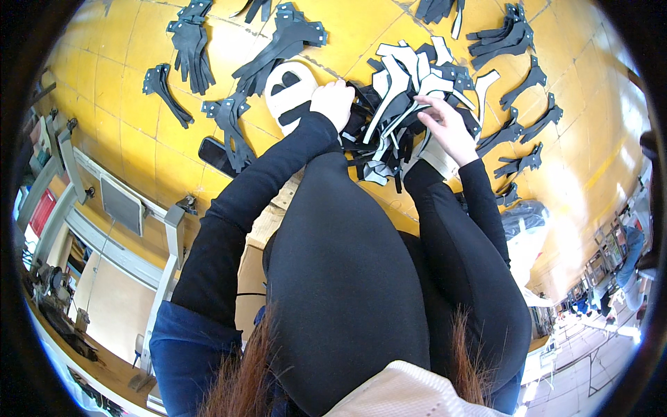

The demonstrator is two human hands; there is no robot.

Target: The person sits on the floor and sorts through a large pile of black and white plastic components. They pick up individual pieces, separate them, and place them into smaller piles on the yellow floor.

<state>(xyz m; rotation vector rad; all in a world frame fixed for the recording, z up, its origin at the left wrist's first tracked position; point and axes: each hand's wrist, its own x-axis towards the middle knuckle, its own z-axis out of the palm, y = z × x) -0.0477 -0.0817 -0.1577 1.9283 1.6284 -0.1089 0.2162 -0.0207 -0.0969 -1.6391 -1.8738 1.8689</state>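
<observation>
A heap of curved fabric pieces (397,80), black on one side and white on the other, lies on the yellow floor between my feet. At its left edge my left hand (332,104) is closed, back of the hand up; whatever its fingers hold is hidden from me. Over the heap's right side is my right hand (450,132), thumb and fingers apart, fingertips close to or touching the top pieces. Beside my left hand shows a cream slipper (283,75) with black straps. My right shoe (438,158) is partly covered by pieces.
Bundles of black pieces lie around the heap: one at far left (191,52), one at far right (506,36), several more along the right. A dark phone (217,156) rests on the floor left of my forearm. A metal-framed workbench (114,240) stands at left, a clear plastic bag (522,217) at right.
</observation>
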